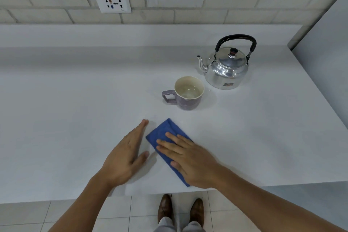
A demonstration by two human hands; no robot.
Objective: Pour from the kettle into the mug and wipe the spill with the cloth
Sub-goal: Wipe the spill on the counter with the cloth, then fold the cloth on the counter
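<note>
Head view: the pouring step looks done, judging by the clear liquid in the mug and the kettle standing upright on the worktop in the upper right of the frame, its spout turned toward the mug just beside it. The step in hand is the wiping. The right hand lies flat on the cloth at lower centre, its grip spread, fingers straight and pressing the fabric down rather than pinching it. The left hand sits just left of the cloth, its grip also spread and holding nothing; whether it touches the worktop I cannot tell.

No clear puddle shows; there may be a faint wet sheen on the worktop just right of the mug, but it is too slight to be sure. If so, the next move calls for sliding the cloth up and to the right, past the mug without knocking it.

The kettle is polished metal, rounded, with a black arched handle and a dark lid knob. The mug is glazed ceramic, lilac outside and cream inside, with a squared handle pointing left. The cloth is blue, folded into a long rectangle, with a fine woven look. The worktop is smooth, pale and matt.
</note>
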